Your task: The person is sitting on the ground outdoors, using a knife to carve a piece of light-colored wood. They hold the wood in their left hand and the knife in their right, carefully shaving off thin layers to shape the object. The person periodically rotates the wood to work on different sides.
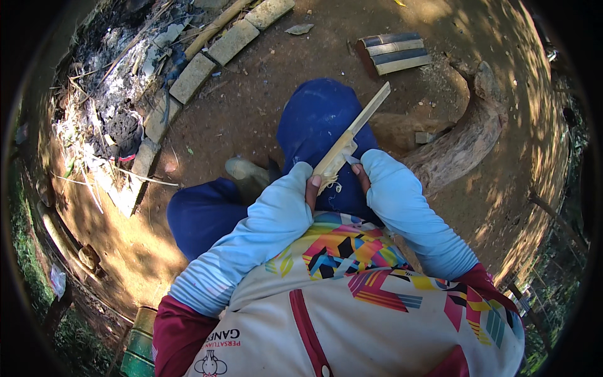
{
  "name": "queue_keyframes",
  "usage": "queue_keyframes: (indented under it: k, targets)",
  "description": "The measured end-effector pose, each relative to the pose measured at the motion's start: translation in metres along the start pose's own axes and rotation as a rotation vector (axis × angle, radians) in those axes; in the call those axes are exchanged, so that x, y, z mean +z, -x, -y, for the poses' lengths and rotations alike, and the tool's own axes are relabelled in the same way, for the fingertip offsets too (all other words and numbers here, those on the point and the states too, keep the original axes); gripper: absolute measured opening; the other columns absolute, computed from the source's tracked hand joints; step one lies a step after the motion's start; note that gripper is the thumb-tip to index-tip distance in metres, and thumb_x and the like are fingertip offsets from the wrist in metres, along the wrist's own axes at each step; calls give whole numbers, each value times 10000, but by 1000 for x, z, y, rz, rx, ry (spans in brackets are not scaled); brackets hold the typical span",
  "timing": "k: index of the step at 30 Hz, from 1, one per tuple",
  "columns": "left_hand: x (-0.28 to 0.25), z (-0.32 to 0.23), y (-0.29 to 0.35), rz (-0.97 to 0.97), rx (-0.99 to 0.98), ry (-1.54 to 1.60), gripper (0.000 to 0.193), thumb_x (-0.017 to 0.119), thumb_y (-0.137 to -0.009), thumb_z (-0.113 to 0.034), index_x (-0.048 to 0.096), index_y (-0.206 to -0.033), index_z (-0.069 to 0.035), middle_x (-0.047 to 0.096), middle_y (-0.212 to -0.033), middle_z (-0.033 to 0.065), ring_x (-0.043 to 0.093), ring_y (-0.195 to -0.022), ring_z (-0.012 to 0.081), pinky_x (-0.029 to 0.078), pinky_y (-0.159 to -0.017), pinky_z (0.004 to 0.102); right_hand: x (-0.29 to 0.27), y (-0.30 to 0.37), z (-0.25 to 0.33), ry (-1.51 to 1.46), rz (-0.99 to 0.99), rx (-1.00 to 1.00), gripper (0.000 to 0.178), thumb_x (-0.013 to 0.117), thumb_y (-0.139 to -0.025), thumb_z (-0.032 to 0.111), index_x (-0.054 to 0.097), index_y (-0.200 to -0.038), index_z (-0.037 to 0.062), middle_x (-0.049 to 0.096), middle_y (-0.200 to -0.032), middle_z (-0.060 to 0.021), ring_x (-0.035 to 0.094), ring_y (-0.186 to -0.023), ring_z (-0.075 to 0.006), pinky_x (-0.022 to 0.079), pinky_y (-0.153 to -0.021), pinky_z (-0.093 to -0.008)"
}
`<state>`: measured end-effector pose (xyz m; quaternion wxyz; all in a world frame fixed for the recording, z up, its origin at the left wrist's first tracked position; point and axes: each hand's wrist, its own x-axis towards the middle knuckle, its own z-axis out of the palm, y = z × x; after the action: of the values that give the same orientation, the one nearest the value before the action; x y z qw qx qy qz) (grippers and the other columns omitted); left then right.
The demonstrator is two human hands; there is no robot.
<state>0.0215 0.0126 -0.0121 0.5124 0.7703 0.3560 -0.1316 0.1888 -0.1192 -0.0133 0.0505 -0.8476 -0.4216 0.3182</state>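
A long pale bamboo strip (359, 122) slants up and to the right across my blue-trousered knee. My left hand (312, 190) is closed around its lower end, with the sleeve covering most of the hand. Close by on the right, my right hand (361, 178) is closed on what looks like a knife, whose small shiny blade (350, 159) lies against the strip. The knife's handle is hidden in my hand. Thin curled shavings (330, 182) hang from the strip between my hands and over my lap.
A small slatted bamboo piece (396, 53) lies on the dirt ahead. A thick curved log (461, 144) rests to the right. On the left, a row of bricks (193, 78) borders a heap of ash (119, 100). A green and yellow cylinder (139, 345) stands at lower left.
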Motion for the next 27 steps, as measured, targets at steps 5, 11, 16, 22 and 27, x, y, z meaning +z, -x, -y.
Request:
queue_keyframes:
  k: [5, 11, 16, 22, 27]
  targets:
    - [-1, 0, -1, 17, 11, -27, 276, 426, -1028, -320, 527, -1047, -65, 610, -821, 239, 601, -816, 473, 464, -696, 478, 8, -11, -14, 77, 49, 63, 285, 528, -985, 329, 555, -886, 64, 575, -756, -216, 570, -699, -431, 446, -637, -502]
    - [-1, 1, -3, 6, -1, -15, 288, 430, -1027, -326, 536, -1047, -59, 610, -824, 244, 602, -816, 474, 466, -699, 475, 1, -10, 0, 111, 79, 87, 286, 519, -982, 341, 558, -904, 69, 594, -785, -216, 591, -740, -438, 465, -661, -501]
    - [-1, 2, -5, 25, -17, 11, 294, 421, -1029, -324, 537, -1051, -54, 609, -816, 251, 600, -818, 478, 465, -702, 477, 14, -8, -9, 125, 29, 41, 277, 523, -982, 329, 546, -901, 66, 593, -798, -215, 588, -744, -439, 461, -664, -502]
    - [-3, 1, -5, 13, 29, -20, 274, 425, -1027, -293, 525, -1013, -39, 592, -784, 254, 595, -790, 478, 451, -673, 490, 9, -4, -11, 25, -38, 19, 246, 552, -972, 299, 541, -903, 64, 566, -768, -215, 572, -709, -430, 447, -645, -495]
    - [-1, 3, -5, -22, 71, -20, 244, 452, -1018, -272, 522, -993, -40, 583, -764, 250, 584, -758, 481, 444, -649, 496, 9, -1, -6, 54, -74, 1, 219, 569, -965, 278, 543, -897, 72, 552, -747, -213, 561, -684, -427, 441, -625, -496]
